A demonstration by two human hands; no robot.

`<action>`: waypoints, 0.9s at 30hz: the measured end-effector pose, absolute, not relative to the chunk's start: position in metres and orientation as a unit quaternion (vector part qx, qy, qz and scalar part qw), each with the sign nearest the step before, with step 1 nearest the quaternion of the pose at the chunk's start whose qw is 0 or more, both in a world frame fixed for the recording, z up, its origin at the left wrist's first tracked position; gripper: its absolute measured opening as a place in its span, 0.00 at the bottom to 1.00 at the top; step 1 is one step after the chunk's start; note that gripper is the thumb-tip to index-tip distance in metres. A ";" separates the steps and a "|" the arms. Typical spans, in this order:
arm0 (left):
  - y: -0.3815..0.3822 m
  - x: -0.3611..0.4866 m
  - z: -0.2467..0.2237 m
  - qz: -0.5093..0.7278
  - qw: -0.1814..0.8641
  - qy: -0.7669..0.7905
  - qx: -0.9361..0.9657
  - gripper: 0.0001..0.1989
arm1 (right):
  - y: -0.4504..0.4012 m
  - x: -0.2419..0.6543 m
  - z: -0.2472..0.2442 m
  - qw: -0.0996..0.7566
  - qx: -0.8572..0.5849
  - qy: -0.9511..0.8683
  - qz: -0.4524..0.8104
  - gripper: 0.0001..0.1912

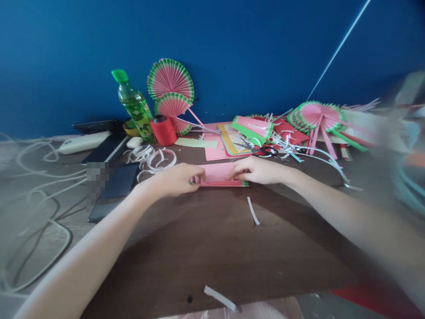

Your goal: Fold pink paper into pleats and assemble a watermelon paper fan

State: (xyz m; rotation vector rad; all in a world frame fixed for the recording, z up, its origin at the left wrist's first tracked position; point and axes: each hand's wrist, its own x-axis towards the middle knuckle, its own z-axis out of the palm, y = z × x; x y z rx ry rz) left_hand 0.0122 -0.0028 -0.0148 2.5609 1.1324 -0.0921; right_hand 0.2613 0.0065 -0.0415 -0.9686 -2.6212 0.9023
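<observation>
The part-pleated pink paper (pixel 215 172) is at the worktop (pixel 199 239), nearer than the red spool (pixel 164 132) and to its right. The left hand (pixel 187 178) has its grip closed on the paper's left end; the right hand (pixel 259 170) touches the right part, its grip unclear. Scissors (pixel 267 151) lie well right of the spool, a bottle (pixel 135 106) just left.

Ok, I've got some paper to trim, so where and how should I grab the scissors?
Probably by the dark handles, from the near right side with the right hand: they lie toward the right, just beyond that hand, while the blades point left among white scraps.
</observation>
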 end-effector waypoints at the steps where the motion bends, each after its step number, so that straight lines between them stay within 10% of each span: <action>1: -0.002 0.011 -0.014 -0.017 0.167 0.403 0.900 0.09 | 0.005 0.261 -0.038 0.105 -0.344 -0.885 0.296 0.14; 14: 0.006 0.002 -0.001 0.221 0.239 0.467 0.822 0.14 | 0.004 0.272 -0.012 0.252 -0.436 -0.781 0.370 0.16; 27: 0.010 0.008 -0.032 0.028 0.119 0.420 0.899 0.12 | 0.014 0.265 -0.046 0.130 -0.399 -0.883 0.211 0.10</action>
